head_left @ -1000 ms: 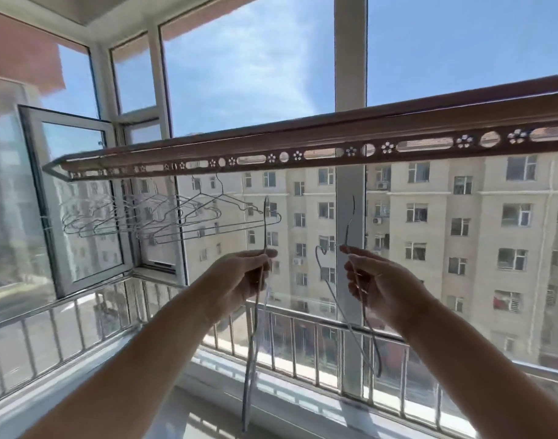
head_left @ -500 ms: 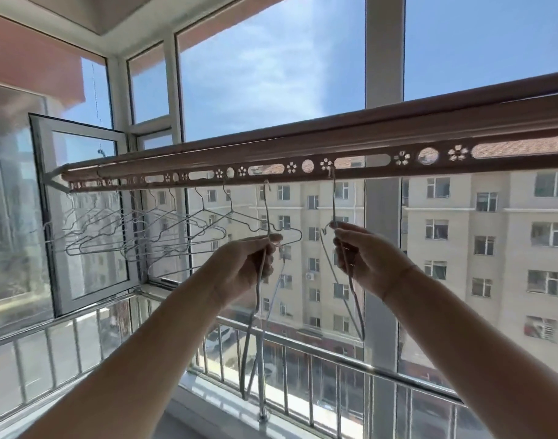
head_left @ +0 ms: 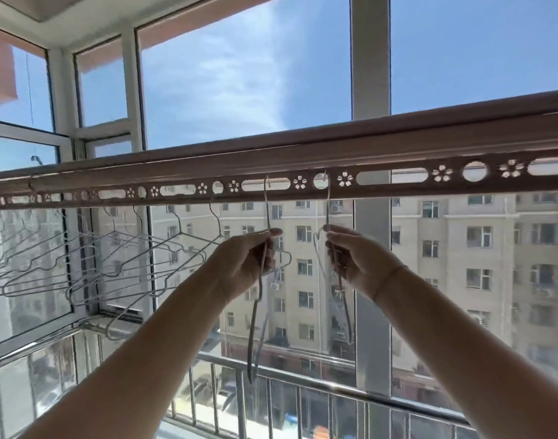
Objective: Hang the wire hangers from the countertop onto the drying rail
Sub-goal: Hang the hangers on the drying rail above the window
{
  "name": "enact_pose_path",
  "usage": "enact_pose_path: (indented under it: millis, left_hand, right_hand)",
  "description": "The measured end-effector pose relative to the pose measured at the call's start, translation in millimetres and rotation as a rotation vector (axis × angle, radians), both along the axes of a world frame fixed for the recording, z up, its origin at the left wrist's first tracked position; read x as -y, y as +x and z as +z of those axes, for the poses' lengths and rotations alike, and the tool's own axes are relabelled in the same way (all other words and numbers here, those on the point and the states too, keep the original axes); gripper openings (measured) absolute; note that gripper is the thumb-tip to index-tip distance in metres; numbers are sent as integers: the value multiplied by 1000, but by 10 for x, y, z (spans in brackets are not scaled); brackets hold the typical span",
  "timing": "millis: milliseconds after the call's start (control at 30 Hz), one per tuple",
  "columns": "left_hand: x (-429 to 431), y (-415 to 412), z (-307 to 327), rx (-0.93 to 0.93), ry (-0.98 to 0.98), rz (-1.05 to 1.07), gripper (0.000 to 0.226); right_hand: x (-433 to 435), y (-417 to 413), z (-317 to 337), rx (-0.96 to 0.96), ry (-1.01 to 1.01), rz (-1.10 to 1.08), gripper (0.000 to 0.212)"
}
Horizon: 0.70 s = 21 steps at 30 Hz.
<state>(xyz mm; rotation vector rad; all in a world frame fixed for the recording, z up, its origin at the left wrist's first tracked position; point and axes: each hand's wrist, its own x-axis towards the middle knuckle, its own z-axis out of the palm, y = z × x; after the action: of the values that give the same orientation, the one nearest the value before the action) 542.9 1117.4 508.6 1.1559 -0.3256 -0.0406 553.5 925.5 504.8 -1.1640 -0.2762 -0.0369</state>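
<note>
A brown drying rail (head_left: 398, 147) with punched holes crosses the view overhead. My left hand (head_left: 246, 264) pinches the neck of a wire hanger (head_left: 255, 318) seen edge-on; its hook reaches into a long slot of the rail. My right hand (head_left: 357, 261) grips a second wire hanger (head_left: 342, 299), whose hook sits in a round hole just to the right. Several wire hangers (head_left: 113, 258) hang on the rail to the left.
Behind the rail are large window panes, a white window post (head_left: 371, 58) and an open window sash (head_left: 27, 236) at the left. A metal guard railing (head_left: 303, 384) runs along the bottom. Apartment blocks stand outside.
Both hands rose toward the rail with their hangers. The hooks, below the rail a second ago, now sit in its holes. The view tilted up.
</note>
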Motion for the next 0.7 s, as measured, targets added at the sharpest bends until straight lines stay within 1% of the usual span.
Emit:
enact_pose_path:
  millis: [100,233,300,400,500,600,700]
  left_hand:
    - [-46,157,-43,0,-17,-35,26]
    - [-87,317,-151,-25,-5,-82,26]
    - [-114,365,-199,-29,-10,-97,27]
    - [-161,387,-258,-14,-13,-115,26]
    - [-259,421,-367,-3,19,-83,24]
    - [-387,482,-557,-12,20,-51,26]
    - [-474,505,-836,-25,5,-31,25]
  right_hand:
    - [-26,56,-46,-15,15,-33,19]
    - [-43,101,-126,-36,9,-78,29]
    - [-49,100,-164,-39,0,-92,31]
    - [-61,68,-188,-36,-12,-114,27]
    - [-62,25,-229,-41,8,-127,20]
    - [-1,-6,-343,-42,-7,-166,20]
    - [120,-64,-560,-65,-4,-199,16]
